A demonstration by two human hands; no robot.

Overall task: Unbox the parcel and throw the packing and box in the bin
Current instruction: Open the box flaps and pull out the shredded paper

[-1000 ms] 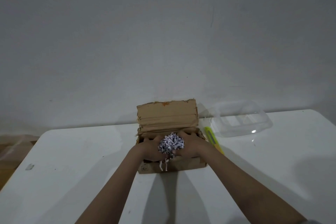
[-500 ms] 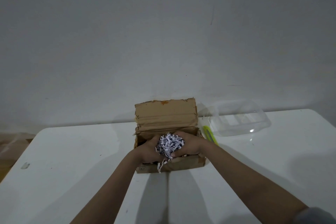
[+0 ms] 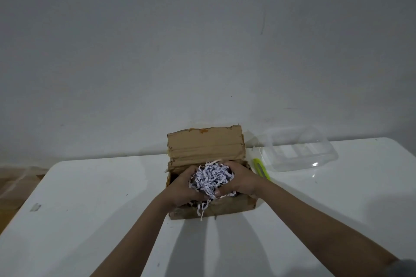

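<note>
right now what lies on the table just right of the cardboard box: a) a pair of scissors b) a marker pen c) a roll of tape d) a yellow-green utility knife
d: a yellow-green utility knife lies on the white table beside the open cardboard box, near a clear plastic container.

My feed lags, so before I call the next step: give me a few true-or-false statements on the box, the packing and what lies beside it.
1. Both hands, left hand and right hand, cup the shredded paper. True.
2. The cardboard box is closed. False: its flap stands open at the back.
3. A yellow-green utility knife lies on the table to the right of the box. True.
4. The clear plastic container sits inside the box. False: it rests on the table, right of the knife.
</note>
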